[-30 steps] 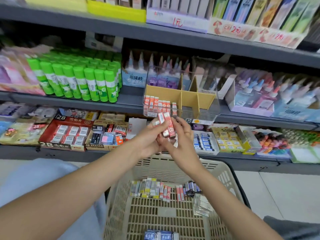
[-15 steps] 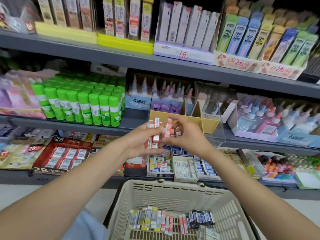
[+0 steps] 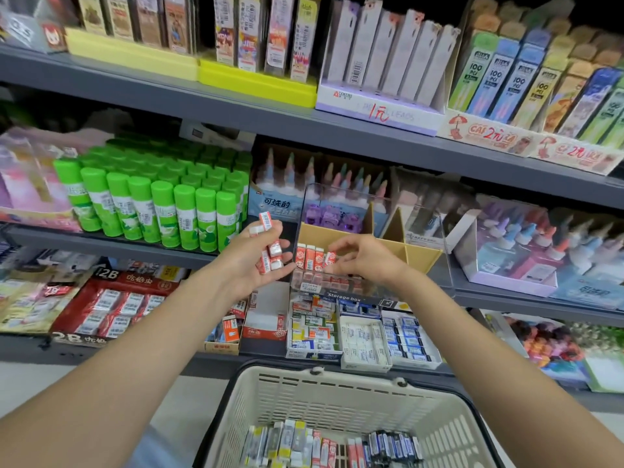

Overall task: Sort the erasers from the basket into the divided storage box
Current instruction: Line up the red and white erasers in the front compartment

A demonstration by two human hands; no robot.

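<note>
1. While my left hand (image 3: 251,261) sits palm-up just left of the storage box (image 3: 418,256), it cups a few red-and-white erasers (image 3: 270,256); fingers loosely curled around them.
2. One eraser (image 3: 265,220) is up at the fingertips, long axis near vertical, barcode end up; those in the palm lie steeply tilted, white ends toward the lower right.
3. Inside the box's left front compartment I see a row of red erasers (image 3: 310,256) standing upright, long axes vertical, side by side.
4. My right hand (image 3: 366,260) pinches the rightmost eraser (image 3: 330,258) of that row, which leans slightly off vertical.
5. Box stands on the middle shelf (image 3: 111,243), clear walls, tan dividers.
6. Below, the basket (image 3: 337,396) holds more erasers (image 3: 324,447) in a row, mixed colours, blurred.
</note>
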